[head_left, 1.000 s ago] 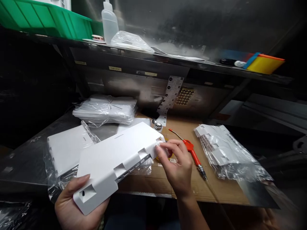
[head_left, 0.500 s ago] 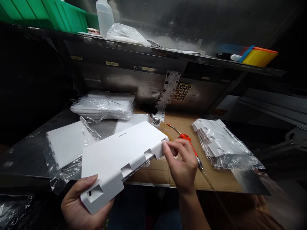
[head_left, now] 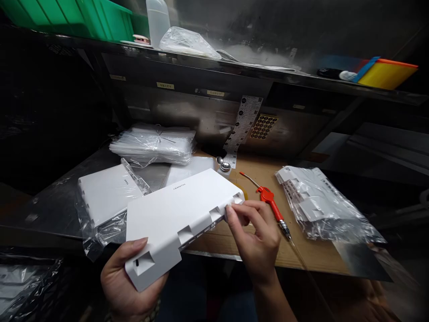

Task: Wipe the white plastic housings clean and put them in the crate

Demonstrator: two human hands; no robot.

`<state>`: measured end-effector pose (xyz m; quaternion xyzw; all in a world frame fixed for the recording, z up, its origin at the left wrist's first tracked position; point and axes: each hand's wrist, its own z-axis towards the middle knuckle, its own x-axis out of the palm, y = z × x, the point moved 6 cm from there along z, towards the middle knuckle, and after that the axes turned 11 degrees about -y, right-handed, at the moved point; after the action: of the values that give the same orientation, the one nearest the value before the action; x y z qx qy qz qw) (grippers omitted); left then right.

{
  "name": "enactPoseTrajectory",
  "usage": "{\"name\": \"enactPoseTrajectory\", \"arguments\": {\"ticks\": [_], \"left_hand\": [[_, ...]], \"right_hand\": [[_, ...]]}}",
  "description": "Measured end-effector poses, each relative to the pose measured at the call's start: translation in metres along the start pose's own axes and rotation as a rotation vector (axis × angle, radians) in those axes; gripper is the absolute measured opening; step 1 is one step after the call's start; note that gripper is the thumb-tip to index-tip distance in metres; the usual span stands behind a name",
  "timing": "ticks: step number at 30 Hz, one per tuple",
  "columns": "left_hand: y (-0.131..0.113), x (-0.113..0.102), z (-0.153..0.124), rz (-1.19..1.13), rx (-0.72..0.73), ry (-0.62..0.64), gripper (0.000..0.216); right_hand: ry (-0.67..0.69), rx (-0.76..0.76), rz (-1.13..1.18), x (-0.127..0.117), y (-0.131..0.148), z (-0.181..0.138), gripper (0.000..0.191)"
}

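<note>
A white plastic housing [head_left: 177, 210] marked HUAWEI, with notches cut along its near side, is held tilted above the front of the bench. My left hand [head_left: 134, 273] grips its near left corner, thumb on top and fingers beneath. At the right end, my right hand [head_left: 256, 232] pinches the notched edge between thumb and fingertips; whether a small piece is also between them is hidden. Just right of that hand lies a red air blow gun [head_left: 270, 203] with a thin metal nozzle. Behind the housing is a small round metal-lidded container [head_left: 225, 167].
Bagged white housings lie at left [head_left: 110, 192] and right [head_left: 311, 197]. A stack of clear plastic bags [head_left: 154, 145] sits at the back. Cardboard [head_left: 318, 255] covers part of the bench. The shelf above carries a green bin [head_left: 73, 20], a bottle [head_left: 158, 22] and a yellow container [head_left: 390, 74].
My right fingertips have slid a little from the far right corner along the notched edge toward the left. The whole view has shifted slightly; my left hand keeps its hold.
</note>
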<state>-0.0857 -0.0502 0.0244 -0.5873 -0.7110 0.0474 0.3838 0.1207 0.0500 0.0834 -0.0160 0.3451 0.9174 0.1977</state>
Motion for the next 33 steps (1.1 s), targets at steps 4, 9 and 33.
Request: {"name": "enactPoseTrajectory", "arguments": {"ticks": [4, 9, 33], "left_hand": [[0.003, 0.005, -0.004, -0.009, -0.005, -0.033, 0.056], [0.005, 0.005, -0.007, -0.049, -0.011, -0.034, 0.06], [0.029, 0.021, -0.01, -0.136, -0.08, 0.027, 0.034]], "right_hand": [[0.091, 0.09, 0.138, 0.007, 0.006, -0.01, 0.018], [0.071, 0.066, 0.105, 0.013, 0.016, -0.017, 0.016], [0.214, 0.163, 0.28, 0.028, 0.036, -0.033, 0.013]]}}
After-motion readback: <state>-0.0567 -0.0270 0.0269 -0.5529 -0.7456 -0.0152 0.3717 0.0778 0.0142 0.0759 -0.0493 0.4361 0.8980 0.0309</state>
